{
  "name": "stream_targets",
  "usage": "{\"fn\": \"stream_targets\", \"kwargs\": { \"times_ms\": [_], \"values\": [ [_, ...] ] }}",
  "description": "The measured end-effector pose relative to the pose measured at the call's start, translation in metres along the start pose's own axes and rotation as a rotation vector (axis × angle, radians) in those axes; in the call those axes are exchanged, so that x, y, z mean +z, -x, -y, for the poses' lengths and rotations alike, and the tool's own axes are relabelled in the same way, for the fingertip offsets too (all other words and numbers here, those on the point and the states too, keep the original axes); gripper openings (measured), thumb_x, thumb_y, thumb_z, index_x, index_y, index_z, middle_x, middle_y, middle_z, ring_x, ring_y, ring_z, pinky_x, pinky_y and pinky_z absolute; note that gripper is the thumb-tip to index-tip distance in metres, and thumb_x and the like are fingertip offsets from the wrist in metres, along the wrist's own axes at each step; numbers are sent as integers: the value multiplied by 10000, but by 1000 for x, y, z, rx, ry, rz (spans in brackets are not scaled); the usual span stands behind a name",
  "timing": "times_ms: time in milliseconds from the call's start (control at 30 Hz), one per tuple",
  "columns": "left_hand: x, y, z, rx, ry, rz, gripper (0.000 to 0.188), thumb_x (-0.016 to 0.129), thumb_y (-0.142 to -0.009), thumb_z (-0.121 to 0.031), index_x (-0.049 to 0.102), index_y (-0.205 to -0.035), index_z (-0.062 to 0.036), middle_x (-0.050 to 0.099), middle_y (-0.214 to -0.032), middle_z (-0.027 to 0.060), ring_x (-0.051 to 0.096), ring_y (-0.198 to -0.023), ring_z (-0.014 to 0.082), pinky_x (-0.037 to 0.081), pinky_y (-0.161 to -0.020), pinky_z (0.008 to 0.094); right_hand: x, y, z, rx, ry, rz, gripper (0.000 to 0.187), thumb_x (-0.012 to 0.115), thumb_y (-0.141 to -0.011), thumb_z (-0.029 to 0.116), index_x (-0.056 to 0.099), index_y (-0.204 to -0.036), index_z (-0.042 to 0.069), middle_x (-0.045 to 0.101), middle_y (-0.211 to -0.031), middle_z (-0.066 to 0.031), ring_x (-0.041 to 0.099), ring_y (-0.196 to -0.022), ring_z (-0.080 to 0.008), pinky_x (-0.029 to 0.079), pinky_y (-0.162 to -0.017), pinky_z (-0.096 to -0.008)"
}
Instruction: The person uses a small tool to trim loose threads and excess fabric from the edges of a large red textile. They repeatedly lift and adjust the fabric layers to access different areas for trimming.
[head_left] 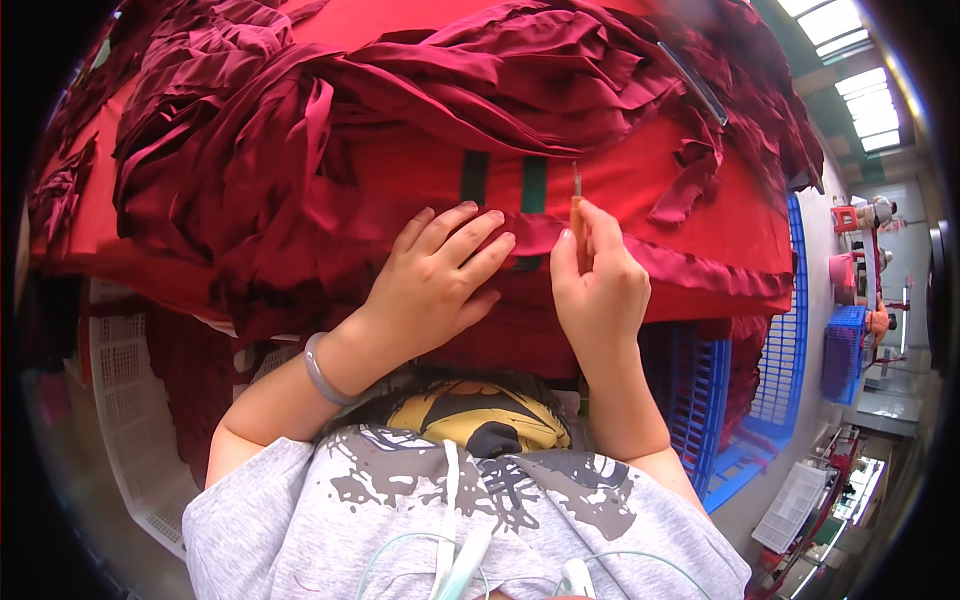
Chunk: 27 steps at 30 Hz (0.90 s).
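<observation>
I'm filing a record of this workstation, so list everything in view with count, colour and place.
Cloth-covered table: one, red, centre
Glossy crumpled cloth: pieces uncountable, dark red, heaped across the far side
Long satiny cloth strip: one, dark red, near edge
Flat rectangular stripes: two, dark green, beyond the hands
Slim flat bar: one, dark, upper right
Perforated plastic crate: one, white, lower left
Slatted plastic crates: at least two, blue, right
Bright window banks: two, white, upper right
Thin-tipped tool: one, orange-brown handle, right hand
Smooth wristband: one, grey, left wrist
Printed short-sleeved shirt: one, grey, bottom
Left hand: one, bare, spread, near edge
Right hand: one, bare, pinching the tool
Smaller background items: too small to list
</observation>
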<state>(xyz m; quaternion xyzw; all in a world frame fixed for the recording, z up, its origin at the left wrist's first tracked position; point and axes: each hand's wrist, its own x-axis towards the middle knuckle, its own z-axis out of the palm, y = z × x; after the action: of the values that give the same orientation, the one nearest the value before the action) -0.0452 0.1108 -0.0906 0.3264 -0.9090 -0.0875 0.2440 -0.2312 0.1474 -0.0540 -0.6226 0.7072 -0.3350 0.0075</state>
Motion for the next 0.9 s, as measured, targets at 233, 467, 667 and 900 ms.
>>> {"fn": "stream_targets", "kwargs": {
  "times_ms": [233,467,667,900],
  "values": [
    [5,3,4,-28,92,-59,571,719,-810,-239,538,-1317,-51,508,-1406,89,464,-1320,297,366,-1089,449,-4,28,9,-264,0,198,307,648,-816,105,668,-1114,32,642,-717,-77,645,-602,-236,506,-541,-356],
    [0,1,7,-6,57,-25,526,716,-803,-208,565,-1283,-53,535,-1380,85,483,-1307,282,384,-1074,437,10,20,9,-237,68,156,308,641,-834,125,664,-1124,24,642,-723,-77,647,-599,-234,500,-521,-353],
    [0,0,6,-13,74,-33,509,719,-791,-190,581,-1261,-54,541,-1369,84,491,-1294,281,394,-1064,435,1,24,11,-241,15,142,301,653,-821,109,670,-1108,20,628,-699,-73,638,-582,-236,495,-510,-354],
    [6,-4,8,10,44,-80,467,717,-780,-167,607,-1222,-65,554,-1348,77,508,-1271,276,420,-1035,429,4,23,13,-260,57,167,316,654,-832,125,661,-1129,17,623,-700,-90,638,-590,-252,500,-529,-363]
  ]
}}
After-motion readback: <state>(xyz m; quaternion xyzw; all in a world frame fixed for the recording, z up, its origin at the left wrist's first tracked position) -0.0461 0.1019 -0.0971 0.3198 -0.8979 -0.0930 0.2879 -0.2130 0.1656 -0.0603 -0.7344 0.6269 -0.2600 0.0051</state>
